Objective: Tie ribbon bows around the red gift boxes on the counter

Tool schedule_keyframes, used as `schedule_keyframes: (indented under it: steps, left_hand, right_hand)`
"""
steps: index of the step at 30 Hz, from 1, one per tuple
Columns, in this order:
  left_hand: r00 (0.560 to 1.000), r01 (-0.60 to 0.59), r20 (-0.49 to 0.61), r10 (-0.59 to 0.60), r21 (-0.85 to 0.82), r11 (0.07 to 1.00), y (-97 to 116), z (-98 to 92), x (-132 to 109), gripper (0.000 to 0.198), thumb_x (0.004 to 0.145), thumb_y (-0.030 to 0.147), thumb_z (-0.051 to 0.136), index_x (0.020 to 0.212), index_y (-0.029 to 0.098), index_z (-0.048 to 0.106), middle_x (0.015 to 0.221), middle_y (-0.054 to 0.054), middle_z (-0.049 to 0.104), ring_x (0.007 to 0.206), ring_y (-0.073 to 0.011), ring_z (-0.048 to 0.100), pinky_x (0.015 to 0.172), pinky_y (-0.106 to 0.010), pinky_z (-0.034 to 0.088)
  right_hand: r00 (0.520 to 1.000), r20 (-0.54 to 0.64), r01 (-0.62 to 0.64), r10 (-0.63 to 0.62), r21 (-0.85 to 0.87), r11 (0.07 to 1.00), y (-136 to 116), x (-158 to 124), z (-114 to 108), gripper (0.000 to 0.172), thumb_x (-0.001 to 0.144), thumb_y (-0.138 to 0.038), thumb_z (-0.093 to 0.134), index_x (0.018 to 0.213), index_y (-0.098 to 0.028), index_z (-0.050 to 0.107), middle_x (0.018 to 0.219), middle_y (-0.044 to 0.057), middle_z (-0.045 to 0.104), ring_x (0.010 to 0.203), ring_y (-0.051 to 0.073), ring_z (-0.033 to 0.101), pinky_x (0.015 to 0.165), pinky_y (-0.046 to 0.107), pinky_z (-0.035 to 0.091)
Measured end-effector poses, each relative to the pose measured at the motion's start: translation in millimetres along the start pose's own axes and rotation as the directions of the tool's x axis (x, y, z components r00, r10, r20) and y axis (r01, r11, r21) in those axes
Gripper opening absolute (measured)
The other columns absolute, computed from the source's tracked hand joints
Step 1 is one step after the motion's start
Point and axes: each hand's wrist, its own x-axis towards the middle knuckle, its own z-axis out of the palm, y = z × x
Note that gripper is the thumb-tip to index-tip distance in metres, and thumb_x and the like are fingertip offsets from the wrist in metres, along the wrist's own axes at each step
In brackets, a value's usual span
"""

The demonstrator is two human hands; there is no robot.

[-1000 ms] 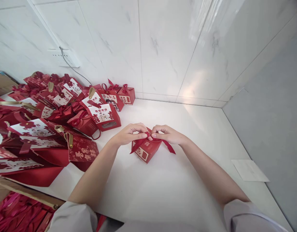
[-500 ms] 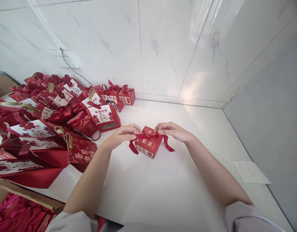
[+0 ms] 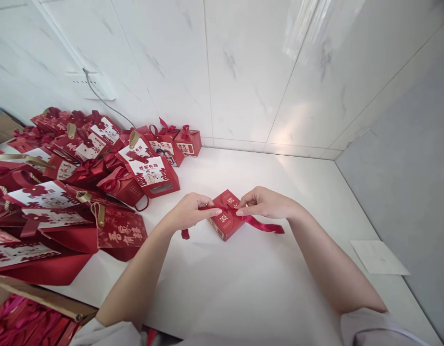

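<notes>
A small red box [image 3: 223,228] with pale lettering lies on the white table, its corner turned toward me. Across its top runs a red ribbon [image 3: 267,227], gathered near the middle. My left hand [image 3: 193,210] pinches the ribbon at the box's left side, and one ribbon end hangs below that hand. On the right, my right hand [image 3: 262,203] pinches the ribbon close to the gathered part, with a long tail trailing out to the right over the table.
Many red gift boxes and bags [image 3: 151,175] crowd the left of the white table [image 3: 243,298]. A cardboard box [image 3: 37,293] of red ribboned items stands at the lower left. White paper [image 3: 379,257] lies at the right edge. A tiled wall rises behind.
The box has turned on the table. Both hands have moved in to the ribbon near its middle, and the right ribbon tail now stretches further right.
</notes>
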Motion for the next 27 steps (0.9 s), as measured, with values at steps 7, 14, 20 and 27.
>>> schedule_keyframes:
  steps: [7,14,20,27]
  left_hand:
    - [0.990,-0.121,0.066,0.123,-0.026,0.992,3.6,-7.2,8.0,0.040,0.084,0.050,0.056,0.067,0.014,0.060,0.051,0.002,0.051,0.041,-0.0051,0.041,0.037,-0.016,0.032]
    - [0.987,-0.094,0.127,0.102,-0.063,0.994,1.2,-8.3,15.2,0.036,0.083,0.049,0.059,0.076,0.015,0.062,0.058,0.000,0.060,0.043,-0.0078,0.053,0.039,-0.017,0.031]
    - [0.989,-0.115,0.098,0.115,-0.010,0.993,-2.7,-14.2,11.2,0.031,0.081,0.046,0.063,0.078,0.015,0.068,0.051,0.002,0.054,0.041,-0.0061,0.047,0.040,-0.016,0.033]
    - [0.986,-0.067,0.150,0.074,-0.056,0.996,-2.3,-17.9,8.6,0.027,0.079,0.040,0.067,0.089,0.016,0.066,0.054,0.003,0.056,0.036,-0.0063,0.047,0.035,-0.017,0.034]
  right_hand:
    - [1.000,-0.011,0.024,-0.024,0.015,1.000,-1.8,0.9,1.8,0.040,0.083,-0.056,0.058,0.072,-0.018,0.063,0.065,-0.003,0.044,0.058,0.010,0.033,0.054,0.026,0.026]
    - [0.995,-0.036,0.096,-0.095,0.018,0.995,-4.1,0.1,5.6,0.030,0.087,-0.048,0.057,0.079,-0.019,0.058,0.082,0.000,0.054,0.070,0.012,0.048,0.062,0.026,0.038]
    - [0.997,0.034,0.062,-0.065,0.100,0.993,-1.5,2.6,4.2,0.035,0.088,-0.053,0.054,0.080,-0.018,0.056,0.062,-0.004,0.048,0.054,0.009,0.039,0.051,0.024,0.030]
    - [1.000,0.024,-0.020,0.019,0.030,0.999,1.2,5.5,1.3,0.039,0.077,-0.056,0.066,0.081,-0.018,0.065,0.058,-0.004,0.046,0.048,0.008,0.035,0.045,0.024,0.028]
